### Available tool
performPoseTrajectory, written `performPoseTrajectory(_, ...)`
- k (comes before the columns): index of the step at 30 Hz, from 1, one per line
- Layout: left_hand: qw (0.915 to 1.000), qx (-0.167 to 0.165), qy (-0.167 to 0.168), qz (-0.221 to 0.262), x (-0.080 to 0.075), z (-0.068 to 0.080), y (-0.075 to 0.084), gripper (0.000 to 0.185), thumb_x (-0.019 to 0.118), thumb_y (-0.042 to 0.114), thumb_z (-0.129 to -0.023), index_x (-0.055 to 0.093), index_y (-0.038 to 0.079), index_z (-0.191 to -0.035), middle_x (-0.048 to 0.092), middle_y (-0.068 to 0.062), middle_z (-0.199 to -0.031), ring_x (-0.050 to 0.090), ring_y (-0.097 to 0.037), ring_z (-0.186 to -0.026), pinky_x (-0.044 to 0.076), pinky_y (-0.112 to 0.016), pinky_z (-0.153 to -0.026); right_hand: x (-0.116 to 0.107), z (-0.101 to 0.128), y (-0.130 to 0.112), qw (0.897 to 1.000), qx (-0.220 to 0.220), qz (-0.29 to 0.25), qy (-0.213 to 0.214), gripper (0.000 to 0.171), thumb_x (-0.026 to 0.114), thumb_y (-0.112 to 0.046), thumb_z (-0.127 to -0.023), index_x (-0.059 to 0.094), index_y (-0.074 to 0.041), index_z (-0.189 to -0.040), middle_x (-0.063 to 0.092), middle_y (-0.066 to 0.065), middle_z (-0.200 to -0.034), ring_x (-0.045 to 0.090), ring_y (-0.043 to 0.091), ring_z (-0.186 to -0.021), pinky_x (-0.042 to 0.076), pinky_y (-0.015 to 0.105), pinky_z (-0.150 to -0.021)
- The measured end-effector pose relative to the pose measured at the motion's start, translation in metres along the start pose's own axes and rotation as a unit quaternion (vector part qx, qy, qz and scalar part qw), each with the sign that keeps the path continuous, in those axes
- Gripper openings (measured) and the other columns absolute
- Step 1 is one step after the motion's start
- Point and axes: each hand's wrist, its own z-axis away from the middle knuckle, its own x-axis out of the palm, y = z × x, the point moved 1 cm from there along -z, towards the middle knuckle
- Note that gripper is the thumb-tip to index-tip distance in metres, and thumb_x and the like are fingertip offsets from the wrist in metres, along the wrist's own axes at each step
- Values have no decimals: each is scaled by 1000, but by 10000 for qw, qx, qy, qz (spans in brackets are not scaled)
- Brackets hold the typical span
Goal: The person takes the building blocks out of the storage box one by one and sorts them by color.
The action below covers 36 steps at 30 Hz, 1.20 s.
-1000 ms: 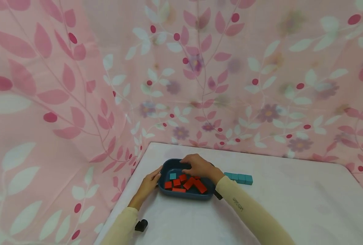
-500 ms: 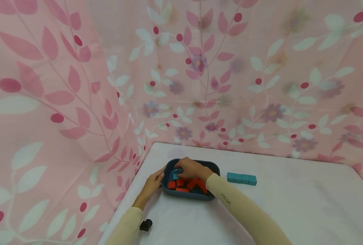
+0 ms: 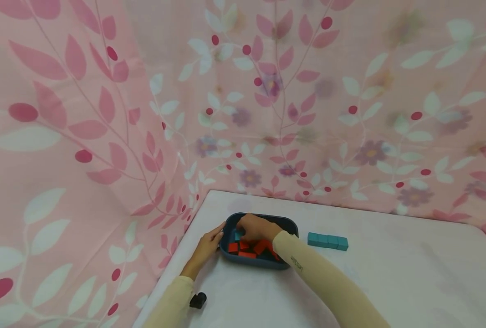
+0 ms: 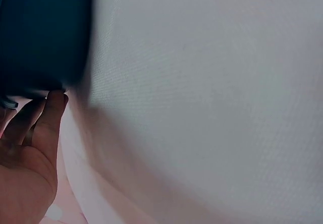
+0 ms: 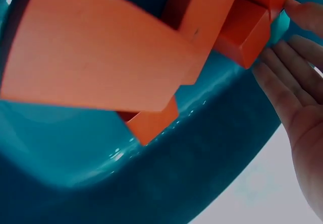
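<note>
The white table (image 3: 390, 273) fills the lower field, and near its 10 o'clock corner sits the dark blue tray (image 3: 289, 224), holding a jumble of red blocks (image 3: 263, 247) and one teal block (image 3: 237, 235) at the tray's 9 o'clock side. A row of teal blocks (image 3: 327, 240) lies on the table at the tray's 3 o'clock, apart from it. The left hand (image 3: 207, 243) rests with straight fingers against the tray's 9 o'clock wall, bracing it. The right hand (image 3: 254, 227) reaches into the tray with fingers curled over the teal block; whether it has pinched the block I cannot tell. The red blocks crowd close, so a lift could drag one along or let the teal block slip, and a light brace might let the tray skid.
</note>
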Motion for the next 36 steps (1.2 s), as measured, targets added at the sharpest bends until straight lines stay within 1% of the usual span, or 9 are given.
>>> performPoseTrajectory(4, 10000, 46, 24, -51, 1, -1, -1, 43, 48, 16, -104, 46, 19, -147, 47, -11, -146, 47, -28, -129, 49, -43, -95, 0, -1, -3, 9998, -97, -180, -80, 30, 78, -21, -84, 74, -11, -112, 70, -7, -95, 57, 8, -80, 53, 25, -85)
performPoseTrajectory(10, 9995, -39, 59, -312, 1, 1, -4, 43, 49, 19, -104, 47, 22, -146, 47, -9, -146, 44, -27, -132, 45, -46, -100, 3, -1, -4, 9989, 290, -252, -278, 41, 77, -9, -80, 72, -14, -120, 68, -6, -110, 56, 10, -86, 52, 29, -90)
performPoseTrajectory(13, 9993, -71, 70, -362, 1, 2, -5, 43, 49, 19, -104, 47, 22, -147, 47, -10, -146, 44, -28, -133, 43, -47, -101, 4, -1, -5, 9980, 429, -306, -358, 47, 74, 0, -78, 71, -18, -121, 67, -7, -111, 54, 12, -87, 52, 29, -91)
performPoseTrajectory(18, 9986, 53, 194, -497, 0, 3, -4, 43, 50, 19, -103, 48, 21, -146, 48, -11, -144, 44, -29, -132, 42, -48, -103, 4, -3, -5, 9994, 18, -219, -264, 52, 72, 9, -76, 73, -21, -118, 69, -9, -106, 54, 10, -84, 51, 27, -91)
performPoseTrajectory(21, 9987, 103, 212, -457, 0, 2, -4, 42, 50, 18, -103, 48, 21, -146, 48, -11, -144, 45, -28, -131, 45, -46, -100, 5, -5, -4, 9995, -258, -82, -155, 49, 73, 7, -78, 73, -20, -119, 69, -9, -106, 54, 8, -83, 50, 25, -91)
performPoseTrajectory(23, 9993, 66, 182, -335, 1, 1, -4, 42, 49, 18, -104, 48, 21, -146, 47, -11, -145, 45, -27, -131, 48, -45, -97, 7, -7, -1, 9995, -288, -33, -106, 44, 74, 2, -80, 73, -19, -119, 69, -9, -107, 55, 6, -85, 49, 25, -92)
performPoseTrajectory(27, 9999, -38, 109, -129, 2, -1, -6, 43, 48, 17, -104, 47, 21, -147, 45, -11, -147, 46, -28, -130, 51, -42, -92, 10, -10, 8, 9998, -148, -121, -83, 38, 77, -8, -82, 73, -17, -119, 69, -9, -106, 55, 5, -86, 50, 26, -93)
performPoseTrajectory(30, 9998, -47, 88, -151, 2, -2, -7, 43, 48, 18, -104, 46, 20, -147, 45, -12, -147, 47, -28, -129, 51, -42, -92, 10, -11, 13, 9997, -91, -229, -51, 34, 76, -11, -84, 73, -15, -117, 69, -9, -103, 56, 7, -85, 51, 27, -90)
performPoseTrajectory(36, 9999, -5, -2, -126, 0, -1, -5, 44, 47, 17, -104, 43, 16, -148, 43, -16, -148, 46, -32, -129, 51, -45, -92, 6, -10, 14, 9984, -99, -525, 187, 35, 72, -19, -88, 70, -12, -122, 67, -7, -111, 56, 8, -94, 49, 30, -94)
